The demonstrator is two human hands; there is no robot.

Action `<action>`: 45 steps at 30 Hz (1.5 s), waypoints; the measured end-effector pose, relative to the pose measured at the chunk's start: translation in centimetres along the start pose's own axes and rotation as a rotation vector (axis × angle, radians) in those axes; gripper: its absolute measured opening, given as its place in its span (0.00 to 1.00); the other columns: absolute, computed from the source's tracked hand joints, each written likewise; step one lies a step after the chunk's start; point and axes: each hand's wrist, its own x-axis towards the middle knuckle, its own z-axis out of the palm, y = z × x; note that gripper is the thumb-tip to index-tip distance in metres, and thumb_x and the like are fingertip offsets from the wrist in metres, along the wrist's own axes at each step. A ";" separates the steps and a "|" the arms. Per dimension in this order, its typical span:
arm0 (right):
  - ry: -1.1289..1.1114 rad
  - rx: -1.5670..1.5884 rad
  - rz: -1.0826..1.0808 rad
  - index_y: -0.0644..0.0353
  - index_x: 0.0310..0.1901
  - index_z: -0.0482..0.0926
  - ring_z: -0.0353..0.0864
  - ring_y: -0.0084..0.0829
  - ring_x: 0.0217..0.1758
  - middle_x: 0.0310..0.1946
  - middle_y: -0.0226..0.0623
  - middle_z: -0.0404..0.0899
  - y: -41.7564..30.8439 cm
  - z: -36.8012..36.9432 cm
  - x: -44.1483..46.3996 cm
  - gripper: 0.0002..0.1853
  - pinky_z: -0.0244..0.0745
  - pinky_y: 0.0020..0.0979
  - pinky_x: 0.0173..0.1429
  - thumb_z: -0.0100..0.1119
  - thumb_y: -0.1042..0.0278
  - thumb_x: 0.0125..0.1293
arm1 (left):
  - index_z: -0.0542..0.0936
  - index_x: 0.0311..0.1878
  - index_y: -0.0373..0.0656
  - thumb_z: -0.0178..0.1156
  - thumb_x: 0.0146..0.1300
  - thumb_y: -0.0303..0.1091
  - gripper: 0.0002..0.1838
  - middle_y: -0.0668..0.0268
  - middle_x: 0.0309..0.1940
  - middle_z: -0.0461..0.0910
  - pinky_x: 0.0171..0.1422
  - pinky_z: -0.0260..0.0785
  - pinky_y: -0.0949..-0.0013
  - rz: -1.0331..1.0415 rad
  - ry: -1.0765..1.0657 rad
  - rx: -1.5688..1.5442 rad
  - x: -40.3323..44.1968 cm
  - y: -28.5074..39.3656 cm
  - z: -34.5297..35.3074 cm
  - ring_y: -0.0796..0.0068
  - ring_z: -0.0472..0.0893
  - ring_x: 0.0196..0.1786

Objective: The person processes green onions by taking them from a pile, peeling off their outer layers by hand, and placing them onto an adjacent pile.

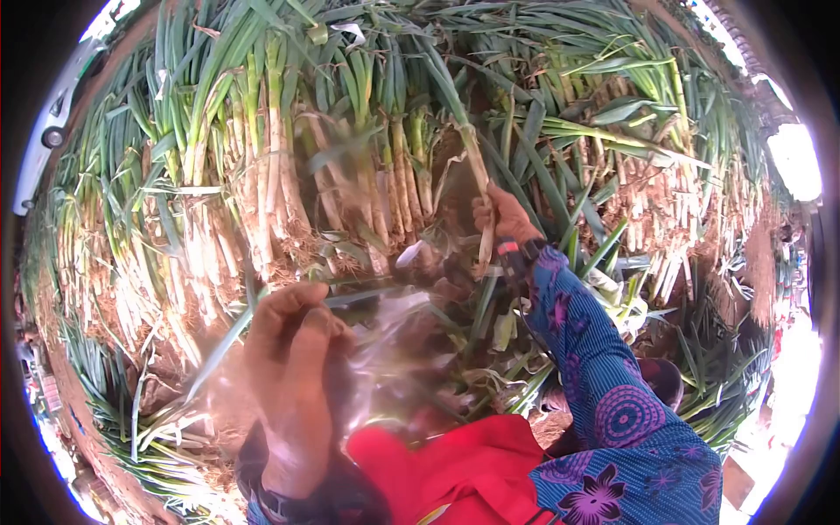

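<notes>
My right hand [507, 214] is wrapped round the pale lower stem of a long green onion [473, 153], whose green leaves point up and away. Closer to me, my left hand [293, 350] is raised with its fingers curled in and the thumb bent over them. A long green leaf strip [223, 350] runs beside and behind that hand; whether the fingers grip it I cannot make out. Below and between the hands, a shiny, clear plastic-like sheet [402, 319] is blurred. Peeled leaves [604, 293] lie near my right forearm.
Dense rows of green onions [262, 166] with rooty white ends stand across the far left. More bunches [647, 192] fill the right side. Loose green onions [162, 464] lie at the lower left. A red cloth [464, 468] covers my lap. A pale vehicle [52, 127] is at the far left edge.
</notes>
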 end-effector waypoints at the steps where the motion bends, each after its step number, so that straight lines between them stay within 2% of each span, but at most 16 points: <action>1: 0.030 0.039 0.044 0.56 0.45 0.70 0.65 0.20 0.23 0.29 0.28 0.69 1.1 0.0 -2.2 0.16 0.64 0.24 0.24 0.55 0.52 0.69 | 0.76 0.50 0.37 0.56 0.68 0.33 0.12 0.68 0.31 0.76 0.37 0.70 0.75 -0.014 -0.022 0.014 -0.1 -0.2 0.3 0.80 0.76 0.32; 2: 0.058 0.081 0.087 0.56 0.46 0.69 0.65 0.20 0.21 0.29 0.28 0.69 2.4 0.2 -4.3 0.16 0.63 0.24 0.23 0.54 0.52 0.70 | 0.77 0.50 0.38 0.56 0.68 0.32 0.12 0.68 0.31 0.77 0.37 0.70 0.75 -0.026 -0.046 0.031 -0.2 -0.4 0.7 0.80 0.76 0.32; 8: 0.215 -0.403 -0.425 0.56 0.63 0.65 0.64 0.18 0.21 0.26 0.26 0.68 10.9 7.8 -18.3 0.22 0.61 0.20 0.23 0.51 0.58 0.71 | 0.78 0.50 0.41 0.57 0.67 0.36 0.12 0.71 0.32 0.78 0.37 0.71 0.77 -0.145 -0.203 0.132 -0.3 -2.6 3.5 0.80 0.78 0.32; 11: 0.158 -0.634 -0.482 0.55 0.70 0.59 0.64 0.16 0.21 0.25 0.25 0.68 12.5 10.0 -26.0 0.28 0.61 0.19 0.23 0.51 0.62 0.70 | 0.78 0.50 0.42 0.58 0.67 0.40 0.14 0.71 0.34 0.78 0.35 0.70 0.77 -0.190 -0.245 0.094 0.0 -5.7 5.4 0.80 0.78 0.32; 15: 0.215 -0.828 -0.479 0.58 0.71 0.56 0.63 0.16 0.20 0.25 0.25 0.67 15.2 11.5 -36.0 0.30 0.59 0.19 0.22 0.50 0.66 0.69 | 0.77 0.51 0.44 0.58 0.66 0.48 0.19 0.71 0.37 0.79 0.36 0.69 0.74 -0.242 -0.317 0.111 1.0 -10.3 8.1 0.80 0.78 0.35; 19: 0.212 -0.865 -0.414 0.61 0.72 0.54 0.67 0.17 0.29 0.29 0.25 0.68 17.9 11.7 -43.0 0.33 0.66 0.20 0.33 0.52 0.67 0.68 | 0.77 0.52 0.47 0.59 0.64 0.55 0.23 0.70 0.39 0.79 0.41 0.67 0.69 -0.470 -0.201 0.123 2.2 -12.1 10.5 0.78 0.76 0.38; 20: 0.210 -0.827 -0.398 0.61 0.71 0.56 0.70 0.17 0.37 0.35 0.29 0.73 18.7 10.1 -43.7 0.32 0.69 0.22 0.41 0.53 0.68 0.67 | 0.76 0.51 0.48 0.60 0.62 0.57 0.25 0.70 0.39 0.78 0.44 0.65 0.67 -0.495 -0.255 0.076 1.9 -11.9 10.6 0.76 0.75 0.38; 23: 0.260 -1.069 -0.451 0.61 0.71 0.58 0.72 0.19 0.41 0.43 0.34 0.75 19.1 7.5 -45.3 0.31 0.71 0.23 0.45 0.54 0.69 0.67 | 0.76 0.50 0.48 0.59 0.62 0.57 0.24 0.69 0.39 0.77 0.43 0.66 0.67 -0.562 -0.342 -0.045 2.2 -12.6 10.7 0.74 0.75 0.39; 24: 0.286 -1.124 -0.354 0.61 0.70 0.59 0.74 0.22 0.44 0.48 0.37 0.76 18.6 7.4 -45.8 0.31 0.72 0.26 0.49 0.54 0.69 0.67 | 0.77 0.50 0.49 0.63 0.62 0.51 0.20 0.68 0.37 0.78 0.43 0.66 0.68 -0.615 -0.339 -0.138 0.8 -10.3 10.8 0.74 0.77 0.39; 28: 0.177 -1.217 -0.502 0.60 0.70 0.60 0.75 0.25 0.45 0.46 0.38 0.77 17.8 6.4 -44.4 0.31 0.73 0.28 0.50 0.56 0.69 0.65 | 0.77 0.50 0.46 0.69 0.58 0.35 0.18 0.68 0.38 0.79 0.44 0.71 0.67 -0.411 -0.441 -0.549 1.2 -7.9 10.6 0.74 0.78 0.42; 30: 0.146 -1.155 -0.524 0.60 0.69 0.62 0.76 0.27 0.46 0.47 0.39 0.78 17.5 5.3 -41.7 0.31 0.73 0.29 0.51 0.56 0.68 0.65 | 0.77 0.51 0.45 0.69 0.59 0.35 0.18 0.69 0.38 0.79 0.43 0.72 0.68 -0.276 -0.456 -0.480 0.5 -4.4 9.7 0.73 0.79 0.42; 33: 0.152 -1.356 -0.476 0.63 0.65 0.66 0.77 0.29 0.48 0.47 0.42 0.78 14.9 5.9 -36.4 0.28 0.73 0.30 0.52 0.56 0.63 0.65 | 0.75 0.54 0.44 0.69 0.58 0.35 0.22 0.70 0.41 0.80 0.40 0.72 0.69 -0.077 -0.522 -0.445 1.1 -3.0 8.4 0.74 0.80 0.40; 36: -0.137 -1.385 -0.919 0.67 0.60 0.70 0.77 0.30 0.45 0.42 0.40 0.78 12.3 11.1 -32.5 0.27 0.72 0.32 0.52 0.56 0.57 0.64 | 0.74 0.56 0.44 0.70 0.57 0.35 0.25 0.69 0.43 0.81 0.40 0.73 0.70 0.024 -0.494 -0.285 1.2 -2.0 6.9 0.76 0.80 0.41; 38: -0.213 -1.408 -0.994 0.70 0.55 0.72 0.76 0.30 0.42 0.38 0.38 0.78 10.9 15.1 -31.1 0.26 0.71 0.32 0.49 0.56 0.56 0.63 | 0.74 0.56 0.45 0.71 0.57 0.35 0.25 0.69 0.43 0.81 0.38 0.73 0.71 0.078 -0.441 -0.253 1.1 -2.2 6.4 0.77 0.80 0.41; 40: -0.043 -1.371 -0.755 0.71 0.49 0.74 0.76 0.30 0.40 0.36 0.37 0.78 10.7 18.2 -29.4 0.24 0.71 0.31 0.45 0.56 0.55 0.63 | 0.74 0.54 0.43 0.69 0.56 0.33 0.23 0.68 0.41 0.80 0.37 0.72 0.72 0.149 -0.393 -0.225 1.1 -2.2 5.9 0.78 0.79 0.40; 45: -0.058 -1.304 -0.743 0.69 0.38 0.77 0.77 0.31 0.34 0.30 0.39 0.79 11.2 19.6 -26.3 0.20 0.70 0.30 0.43 0.58 0.55 0.58 | 0.75 0.48 0.35 0.66 0.53 0.28 0.19 0.66 0.36 0.79 0.39 0.71 0.73 0.289 -0.276 -0.117 1.1 -2.1 5.0 0.78 0.77 0.38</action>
